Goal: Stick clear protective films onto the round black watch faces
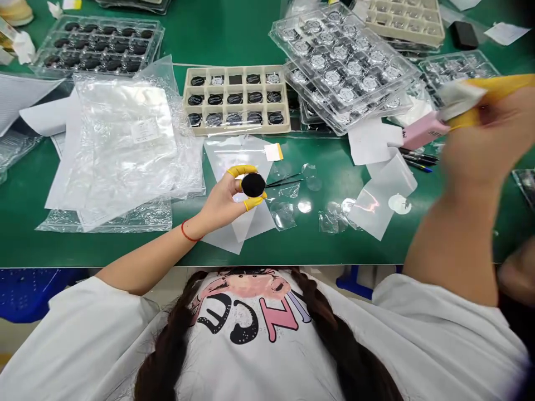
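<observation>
Green table (62, 250), near edge: the left hand (219, 200) pinches a round black disc (253, 185) in yellow finger cots (241, 170), which could slip and drop it; the blurred right hand (480, 145) shows no clear grip

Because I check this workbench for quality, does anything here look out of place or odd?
In the beige compartment tray, the middle cell of the top row looks dark and empty, with no round disc like its neighbours. The stacked clear plastic trays at upper right also lie askew, overlapping unevenly.

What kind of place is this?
Probably a factory workshop for small parts: a green workbench, plastic trays of identical round discs, and yellow finger cots pinching a black disc.
</observation>
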Motion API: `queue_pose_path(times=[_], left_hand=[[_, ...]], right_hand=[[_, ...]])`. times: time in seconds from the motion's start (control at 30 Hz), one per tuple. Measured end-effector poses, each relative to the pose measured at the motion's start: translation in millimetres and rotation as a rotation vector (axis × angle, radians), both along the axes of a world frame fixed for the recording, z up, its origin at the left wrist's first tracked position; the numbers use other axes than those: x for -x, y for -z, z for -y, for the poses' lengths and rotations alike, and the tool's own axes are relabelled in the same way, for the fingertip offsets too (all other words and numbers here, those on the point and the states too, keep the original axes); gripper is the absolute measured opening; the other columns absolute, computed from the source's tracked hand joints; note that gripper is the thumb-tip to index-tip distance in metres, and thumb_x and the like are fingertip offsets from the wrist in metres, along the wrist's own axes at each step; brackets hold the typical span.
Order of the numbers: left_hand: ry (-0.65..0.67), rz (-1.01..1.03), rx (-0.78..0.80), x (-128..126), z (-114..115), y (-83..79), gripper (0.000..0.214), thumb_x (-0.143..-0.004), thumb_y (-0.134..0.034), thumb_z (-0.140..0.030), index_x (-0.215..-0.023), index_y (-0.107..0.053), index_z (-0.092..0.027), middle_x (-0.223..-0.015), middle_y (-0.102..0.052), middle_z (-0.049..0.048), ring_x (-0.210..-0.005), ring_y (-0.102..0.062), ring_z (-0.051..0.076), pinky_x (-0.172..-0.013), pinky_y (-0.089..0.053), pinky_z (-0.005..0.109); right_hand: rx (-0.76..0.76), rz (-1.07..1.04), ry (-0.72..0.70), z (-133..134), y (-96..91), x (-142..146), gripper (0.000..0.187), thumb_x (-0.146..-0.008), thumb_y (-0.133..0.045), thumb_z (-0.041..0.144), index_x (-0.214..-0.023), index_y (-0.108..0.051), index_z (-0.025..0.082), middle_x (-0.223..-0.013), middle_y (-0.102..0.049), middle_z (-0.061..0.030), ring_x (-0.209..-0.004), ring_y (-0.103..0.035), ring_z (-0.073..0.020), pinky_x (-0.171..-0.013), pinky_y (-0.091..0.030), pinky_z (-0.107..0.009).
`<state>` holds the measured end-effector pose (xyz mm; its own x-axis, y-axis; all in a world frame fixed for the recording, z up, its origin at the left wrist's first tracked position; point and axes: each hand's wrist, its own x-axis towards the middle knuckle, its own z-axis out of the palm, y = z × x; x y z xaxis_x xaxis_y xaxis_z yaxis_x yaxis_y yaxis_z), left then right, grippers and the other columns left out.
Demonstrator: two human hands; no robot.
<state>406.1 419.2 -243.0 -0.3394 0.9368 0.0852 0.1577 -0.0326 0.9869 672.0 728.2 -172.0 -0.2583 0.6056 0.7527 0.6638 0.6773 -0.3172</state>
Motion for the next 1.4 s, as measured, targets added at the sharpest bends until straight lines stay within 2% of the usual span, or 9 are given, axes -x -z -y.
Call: queue_pose_path(times=[0.1, 0.17, 0.27, 0.47, 0.6, 0.7, 0.93, 1.2, 1.4], left_hand=[[0.016, -0.048, 0.017, -4, 10, -3.4, 0.053, -0.079, -0.082, -0.032, -0.124, -0.054, -0.023, -0.101, -0.075, 0.0044, -0.091, -0.077, 0.02, -0.084, -0.064, 0.037], [0.036, -0.057, -0.006, -6, 14, -2.3, 0.053, -0.078, -0.082, -0.032, -0.123, -0.055, -0.023, -0.103, -0.074, 0.0039, -0.091, -0.076, 0.019, -0.082, -0.063, 0.035], [0.028, -0.084, -0.043, -6, 19, 0.3, 0.053, -0.076, -0.083, -0.03, -0.121, -0.057, -0.023, -0.105, -0.073, 0.0023, -0.089, -0.075, 0.017, -0.079, -0.062, 0.03], [0.03, -0.098, -0.049, 3, 23, 6.9, 0.053, -0.073, -0.079, -0.02, -0.122, -0.059, -0.023, -0.114, -0.074, 0.0043, -0.09, -0.074, 0.015, -0.08, -0.062, 0.027], [0.043, -0.068, -0.024, 3, 22, 15.6, 0.054, -0.075, -0.083, -0.03, -0.123, -0.057, -0.023, -0.109, -0.074, 0.0037, -0.089, -0.074, 0.016, -0.08, -0.062, 0.03], [0.062, -0.069, -0.024, 2, 19, 20.8, 0.052, -0.075, -0.083, -0.028, -0.12, -0.058, -0.023, -0.115, -0.074, 0.0048, -0.093, -0.073, 0.017, -0.083, -0.063, 0.031], [0.031, 0.018, -0.016, 4, 16, 18.7, 0.054, -0.074, -0.084, -0.026, -0.122, -0.058, -0.022, -0.115, -0.074, 0.0052, -0.094, -0.075, 0.016, -0.088, -0.063, 0.029], [0.005, 0.049, 0.013, -2, 22, 14.4, 0.056, -0.076, -0.086, -0.037, -0.123, -0.057, -0.026, -0.108, -0.073, 0.0042, -0.093, -0.076, 0.02, -0.089, -0.065, 0.037], [0.001, 0.0, -0.025, -7, 19, 21.5, 0.054, -0.075, -0.085, -0.031, -0.122, -0.058, -0.024, -0.117, -0.074, 0.0052, -0.101, -0.075, 0.02, -0.092, -0.064, 0.034]], right_hand=[[-0.002, 0.09, -0.686, 119, 12.8, 57, 0.024, -0.094, -0.059, 0.019, -0.111, -0.075, 0.023, -0.108, -0.074, -0.0121, -0.101, -0.071, -0.0232, -0.085, -0.058, -0.04], [0.054, 0.208, -0.867, 171, 25.0, 88, 0.031, -0.098, -0.049, 0.014, -0.115, -0.073, 0.027, -0.108, -0.072, -0.0079, -0.099, -0.069, -0.0188, -0.084, -0.058, -0.036], [-0.018, 0.378, -0.908, 201, 41.7, 110, 0.031, -0.101, -0.047, 0.018, -0.114, -0.074, 0.026, -0.109, -0.071, -0.0082, -0.099, -0.065, -0.0205, -0.085, -0.056, -0.038], [-0.31, 0.358, -0.921, 195, 65.2, 104, 0.026, -0.096, -0.057, 0.014, -0.103, -0.076, 0.031, -0.102, -0.071, -0.0046, -0.1, -0.06, -0.0204, -0.085, -0.051, -0.038], [-0.197, 0.403, -0.81, 188, 76.3, 109, 0.029, -0.098, -0.055, 0.017, -0.114, -0.075, 0.031, -0.105, -0.07, -0.0073, -0.105, -0.059, -0.0229, -0.089, -0.05, -0.042], [-0.102, 0.47, -0.882, 188, 81.6, 113, 0.031, -0.098, -0.055, 0.018, -0.118, -0.074, 0.032, -0.109, -0.069, -0.0082, -0.109, -0.059, -0.0238, -0.093, -0.049, -0.045], [-0.244, 0.382, -1.017, 179, 84.8, 96, 0.027, -0.094, -0.061, 0.016, -0.107, -0.074, 0.037, -0.107, -0.069, -0.0023, -0.109, -0.058, -0.0203, -0.106, -0.048, -0.048], [0.041, 0.348, -0.789, 164, 83.4, 100, 0.036, -0.098, -0.056, 0.023, -0.121, -0.073, 0.045, -0.109, -0.067, -0.0063, -0.107, -0.06, -0.0251, -0.105, -0.046, -0.055], [-0.17, 0.383, -0.821, 187, 79.2, 105, 0.032, -0.1, -0.05, 0.02, -0.113, -0.077, 0.03, -0.105, -0.069, -0.0085, -0.105, -0.061, -0.0232, -0.099, -0.053, -0.046]])
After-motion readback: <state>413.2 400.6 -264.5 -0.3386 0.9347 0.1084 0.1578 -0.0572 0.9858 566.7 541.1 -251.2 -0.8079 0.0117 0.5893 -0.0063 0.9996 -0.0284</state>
